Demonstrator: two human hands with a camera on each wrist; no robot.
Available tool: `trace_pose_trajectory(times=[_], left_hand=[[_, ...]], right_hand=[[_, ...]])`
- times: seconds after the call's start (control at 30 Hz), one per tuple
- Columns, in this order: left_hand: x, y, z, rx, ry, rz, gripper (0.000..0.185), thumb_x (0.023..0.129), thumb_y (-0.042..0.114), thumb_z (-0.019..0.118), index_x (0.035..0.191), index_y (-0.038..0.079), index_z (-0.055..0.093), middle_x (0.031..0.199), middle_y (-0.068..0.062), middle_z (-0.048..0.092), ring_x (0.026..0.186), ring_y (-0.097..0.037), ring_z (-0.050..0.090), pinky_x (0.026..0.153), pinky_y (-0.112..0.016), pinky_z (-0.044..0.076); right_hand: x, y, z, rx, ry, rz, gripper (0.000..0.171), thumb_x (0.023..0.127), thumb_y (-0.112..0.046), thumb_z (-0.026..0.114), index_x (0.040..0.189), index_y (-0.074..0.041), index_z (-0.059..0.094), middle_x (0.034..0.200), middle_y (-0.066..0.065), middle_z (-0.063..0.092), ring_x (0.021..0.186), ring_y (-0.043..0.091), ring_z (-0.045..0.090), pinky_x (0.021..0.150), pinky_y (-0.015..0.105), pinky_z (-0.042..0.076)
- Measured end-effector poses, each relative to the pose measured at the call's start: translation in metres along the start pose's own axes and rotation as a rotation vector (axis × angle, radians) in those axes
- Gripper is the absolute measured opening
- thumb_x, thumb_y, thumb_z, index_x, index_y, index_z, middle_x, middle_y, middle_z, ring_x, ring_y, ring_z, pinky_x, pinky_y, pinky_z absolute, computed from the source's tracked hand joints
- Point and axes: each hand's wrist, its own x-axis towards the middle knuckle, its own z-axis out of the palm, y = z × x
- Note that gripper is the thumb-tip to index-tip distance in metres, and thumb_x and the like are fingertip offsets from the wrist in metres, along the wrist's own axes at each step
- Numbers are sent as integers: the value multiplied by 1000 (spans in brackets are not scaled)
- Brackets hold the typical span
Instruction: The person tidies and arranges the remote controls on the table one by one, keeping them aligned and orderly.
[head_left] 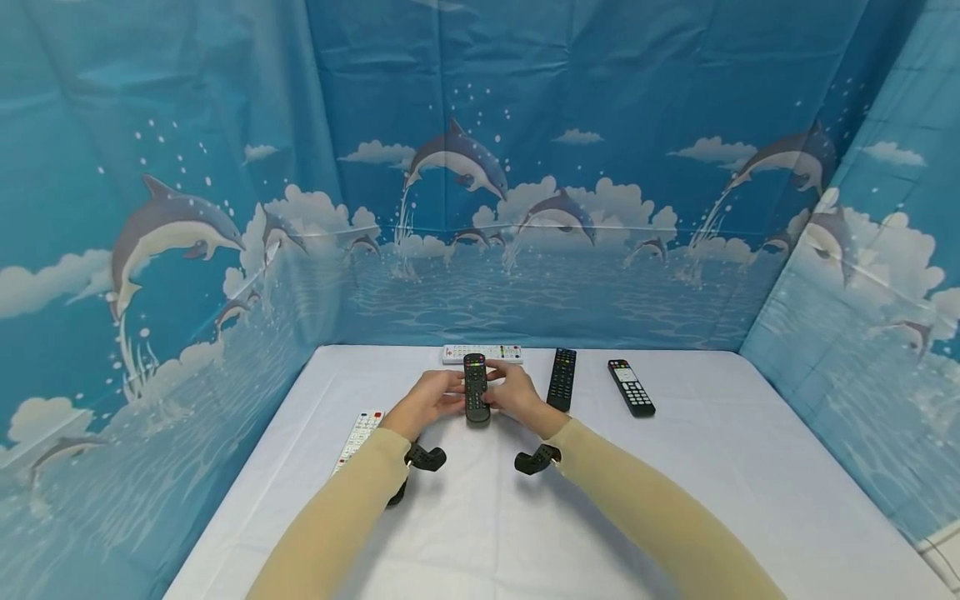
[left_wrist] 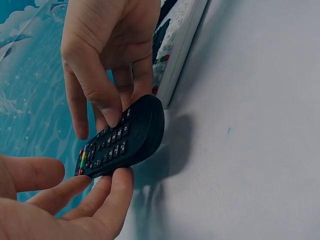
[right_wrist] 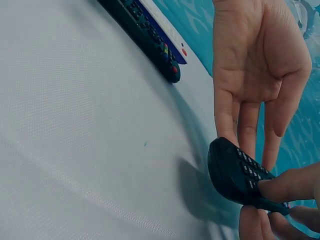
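A black remote control (head_left: 476,388) with white and coloured buttons is held just above the white tabletop; its shadow falls below it. My right hand (head_left: 519,392) pinches it, the thumb on the buttons and fingers underneath. In the right wrist view the remote's rounded end (right_wrist: 222,167) faces the camera. On the other side, my left hand (head_left: 431,400) touches its edge with nearly straight fingers. In the left wrist view those fingers (left_wrist: 120,195) lie along the remote's lower edge.
A white remote (head_left: 482,353) lies crosswise behind the hands. To the right are a black remote (head_left: 562,379) and another with white keys (head_left: 632,388). At left, my forearm partly covers a white remote (head_left: 360,435) and a black one (head_left: 397,495). Dolphin-print curtains (head_left: 570,308) border the table.
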Motion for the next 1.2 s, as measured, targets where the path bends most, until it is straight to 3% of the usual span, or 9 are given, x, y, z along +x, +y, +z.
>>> trace_pose_trajectory(times=[0.5, 0.83, 1.2], left_hand=[[-29, 10, -14, 131, -40, -1, 44, 98, 2, 48, 142, -2, 54, 129, -26, 54, 112, -37, 61, 91, -40, 57], [-57, 6, -27, 214, -61, -14, 45, 97, 2, 49, 141, -2, 55, 124, -25, 56, 108, -35, 64, 89, -39, 58], [-83, -6, -38, 288, -47, -51, 47, 93, 1, 53, 140, -4, 55, 116, -23, 60, 89, -26, 68, 85, -38, 59]], right_hand=[[-20, -7, 6, 131, -99, -16, 90, 73, 13, 75, 153, -8, 42, 117, 20, 60, 83, 24, 71, 72, 35, 61], [-45, -10, 19, 202, -150, 14, 95, 71, 13, 75, 155, -5, 36, 116, 22, 58, 83, 27, 72, 74, 36, 62], [-72, -9, 34, 265, -193, 50, 94, 70, 13, 75, 154, -1, 36, 110, 23, 58, 80, 25, 69, 72, 38, 62]])
